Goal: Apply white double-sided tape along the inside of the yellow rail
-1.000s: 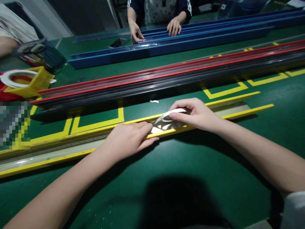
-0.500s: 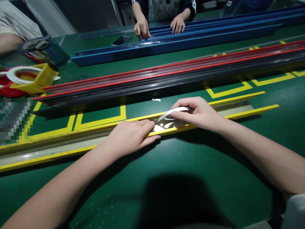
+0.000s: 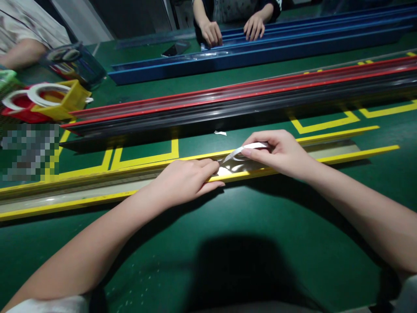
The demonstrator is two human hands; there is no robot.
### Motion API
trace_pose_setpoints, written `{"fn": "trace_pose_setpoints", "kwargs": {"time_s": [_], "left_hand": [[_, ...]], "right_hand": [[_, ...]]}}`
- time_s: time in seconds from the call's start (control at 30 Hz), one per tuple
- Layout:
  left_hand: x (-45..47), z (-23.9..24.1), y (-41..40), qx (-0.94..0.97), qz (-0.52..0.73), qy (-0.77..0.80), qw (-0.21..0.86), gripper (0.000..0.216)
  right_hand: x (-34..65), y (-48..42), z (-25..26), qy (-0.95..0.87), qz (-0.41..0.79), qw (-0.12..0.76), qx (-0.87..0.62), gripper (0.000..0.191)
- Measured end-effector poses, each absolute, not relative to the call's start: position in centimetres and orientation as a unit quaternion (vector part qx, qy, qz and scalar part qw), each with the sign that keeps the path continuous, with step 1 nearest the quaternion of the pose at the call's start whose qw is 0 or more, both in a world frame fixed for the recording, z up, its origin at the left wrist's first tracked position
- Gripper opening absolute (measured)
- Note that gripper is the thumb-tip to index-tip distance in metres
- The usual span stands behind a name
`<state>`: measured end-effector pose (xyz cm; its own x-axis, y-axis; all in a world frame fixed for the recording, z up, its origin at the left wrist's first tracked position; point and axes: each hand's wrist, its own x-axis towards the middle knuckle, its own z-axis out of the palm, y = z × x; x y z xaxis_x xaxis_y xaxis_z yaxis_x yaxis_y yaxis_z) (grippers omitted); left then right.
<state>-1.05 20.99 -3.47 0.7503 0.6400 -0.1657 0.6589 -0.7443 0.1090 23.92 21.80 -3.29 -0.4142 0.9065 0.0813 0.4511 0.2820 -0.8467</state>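
Observation:
A long yellow channel strip [image 3: 352,153] lies across the green table in front of me. My left hand [image 3: 185,180] rests on it near the middle, fingers pressed down on its near edge. My right hand [image 3: 280,152] is just to the right, pinching a thin white strip of tape or film [image 3: 243,150] that curls up from inside the channel. A shiny clear film [image 3: 236,166] shows in the channel between my hands.
Behind the yellow strip lies a stack of long red and black profiles [image 3: 234,104], then blue profiles [image 3: 260,52] where another person's hands [image 3: 211,32] work. Tape rolls sit in a yellow and red tray [image 3: 48,100] at the left. A scrap of white paper [image 3: 220,133] lies on the table.
Both my hands stay on the yellow strip with the white strip still pinched. The view has shifted slightly. The other person's hands have moved along the blue profiles.

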Motion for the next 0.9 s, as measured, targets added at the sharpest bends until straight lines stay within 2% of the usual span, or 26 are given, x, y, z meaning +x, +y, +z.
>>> {"fn": "trace_pose_setpoints", "kwargs": {"time_s": [0.9], "left_hand": [[-1.14,-3.06,21.27,0.916,-0.069,0.361,0.162,0.046]], "right_hand": [[23.92,21.80,-3.04,-0.764,0.366,0.277,-0.454,0.029]]}}
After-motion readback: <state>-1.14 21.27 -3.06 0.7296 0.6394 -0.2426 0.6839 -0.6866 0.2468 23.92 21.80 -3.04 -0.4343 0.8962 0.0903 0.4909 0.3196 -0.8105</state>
